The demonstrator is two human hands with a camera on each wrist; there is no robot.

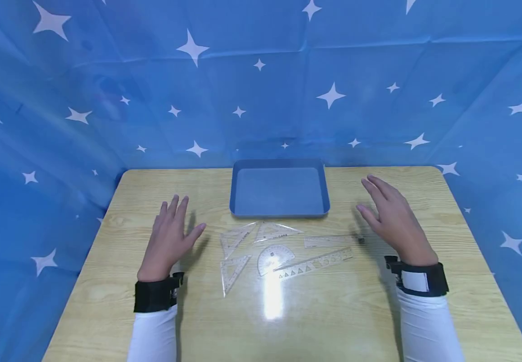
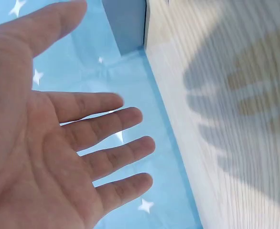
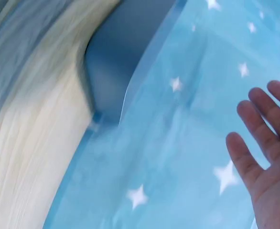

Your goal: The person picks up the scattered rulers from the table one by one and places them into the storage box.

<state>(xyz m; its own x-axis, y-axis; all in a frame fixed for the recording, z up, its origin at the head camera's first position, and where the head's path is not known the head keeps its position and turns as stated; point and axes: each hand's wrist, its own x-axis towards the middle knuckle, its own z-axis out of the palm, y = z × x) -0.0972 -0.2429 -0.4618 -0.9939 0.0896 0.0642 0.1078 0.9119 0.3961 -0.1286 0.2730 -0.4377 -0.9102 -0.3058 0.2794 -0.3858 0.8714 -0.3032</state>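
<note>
My left hand (image 1: pixel 168 241) hovers over the left part of the table, fingers straight and spread, holding nothing. On the other side my right hand (image 1: pixel 395 221) is raised with its fingers extended and nothing in it. Between them lie clear plastic drawing tools: a protractor (image 1: pixel 270 255), a set square (image 1: pixel 232 271) at the front left, another set square (image 1: pixel 235 239) behind it, and a third set square (image 1: pixel 275 231) beside that. A long stencil ruler (image 1: pixel 317 263) slants to the right of the protractor. Behind it, a short straight ruler (image 1: pixel 328 241) lies nearest my right hand.
A blue rectangular tray (image 1: pixel 280 191) stands at the table's back edge, in the middle. Blue cloth with white stars (image 1: pixel 261 100) hangs behind and at both sides of the wooden table (image 1: pixel 333 322). Light glares off the tabletop in front of the protractor.
</note>
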